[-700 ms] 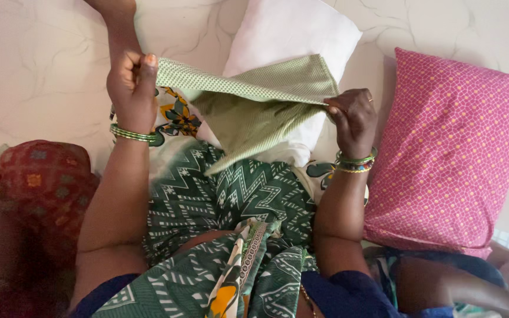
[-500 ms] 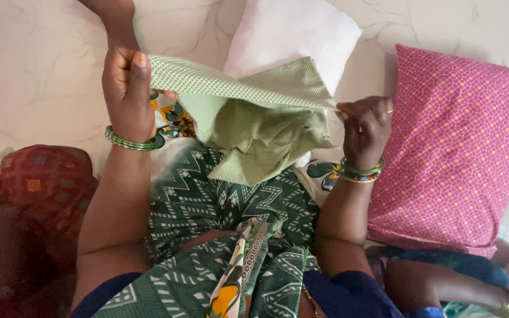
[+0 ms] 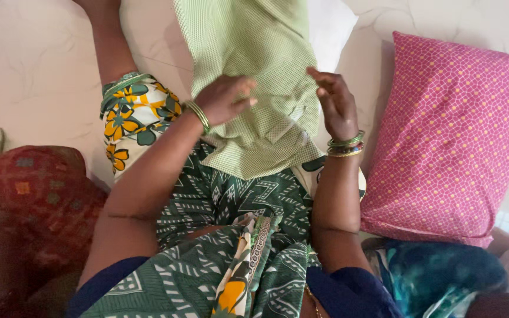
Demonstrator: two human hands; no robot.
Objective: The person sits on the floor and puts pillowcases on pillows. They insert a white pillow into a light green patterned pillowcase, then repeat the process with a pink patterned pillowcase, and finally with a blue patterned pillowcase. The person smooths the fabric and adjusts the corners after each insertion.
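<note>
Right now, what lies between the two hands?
In the head view, the green dotted cloth spans the gap between the left hand and the right hand, draped over the white pillow.

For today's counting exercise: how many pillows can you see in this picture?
2. A pink pillow lies at the right, and a white pillow at the top, mostly covered by the green cloth. Others may be hidden.
</note>
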